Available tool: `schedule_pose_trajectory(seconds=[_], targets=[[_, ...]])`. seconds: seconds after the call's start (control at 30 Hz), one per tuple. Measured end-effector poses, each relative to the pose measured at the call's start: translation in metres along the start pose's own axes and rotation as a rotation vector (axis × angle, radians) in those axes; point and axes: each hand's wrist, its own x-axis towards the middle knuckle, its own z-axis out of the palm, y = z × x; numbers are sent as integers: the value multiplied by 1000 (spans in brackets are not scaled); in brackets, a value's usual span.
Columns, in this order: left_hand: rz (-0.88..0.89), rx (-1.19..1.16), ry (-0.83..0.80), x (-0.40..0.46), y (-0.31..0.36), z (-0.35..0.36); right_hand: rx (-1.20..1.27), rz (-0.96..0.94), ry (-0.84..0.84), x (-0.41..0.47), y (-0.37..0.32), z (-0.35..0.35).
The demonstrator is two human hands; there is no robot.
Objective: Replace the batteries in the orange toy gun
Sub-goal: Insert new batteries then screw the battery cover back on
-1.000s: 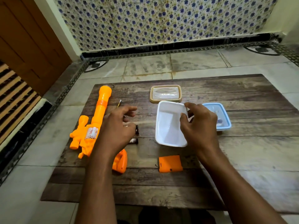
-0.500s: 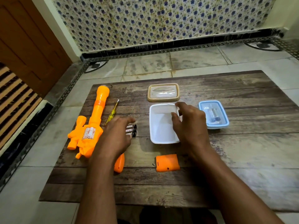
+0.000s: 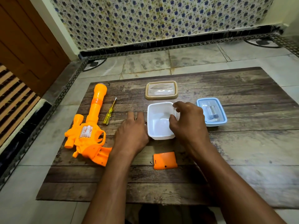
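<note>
Right hand (image 3: 188,122) pinches rim of white tub (image 3: 160,122). Left hand (image 3: 131,132) lies palm-down beside tub; its grip can't be seen. Orange toy gun (image 3: 88,131) lies at left on mat w/ battery cover (image 3: 165,160) off, nearer the viewer.

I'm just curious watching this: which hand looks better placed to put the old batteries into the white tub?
Probably the left hand. It lies just left of the white tub, over the spot where the batteries lay, hiding them. The right hand is busy holding the tub's far rim.
</note>
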Motion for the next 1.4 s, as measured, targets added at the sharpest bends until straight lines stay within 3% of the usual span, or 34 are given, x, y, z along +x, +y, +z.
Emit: schedule_pose_trajectory(seconds=[0.27, 0.43, 0.53, 0.6, 0.77, 0.93, 1.1, 1.4], targets=[[27, 104, 72, 0, 6, 7, 3, -17, -37, -1, 1, -3], [-34, -287, 223, 2, -1, 1, 54, -21, -51, 0, 3, -4], [78, -500, 439, 0, 3, -10, 107, -1, -74, 0, 3, -7], [187, -496, 479, -1, 14, -17, 140, 15, -77, 0, 4, -9], [358, -304, 302, 0, 38, -10, 188, 63, -81, -1, 5, -14], [274, -82, 68, -6, 49, -9, 200, 83, -109, 1, 8, -15], [197, -23, -12, -4, 56, -17, 223, 93, -132, 0, 9, -16], [169, -90, 11, -2, 55, -17, 212, 85, -120, 0, 8, -15]])
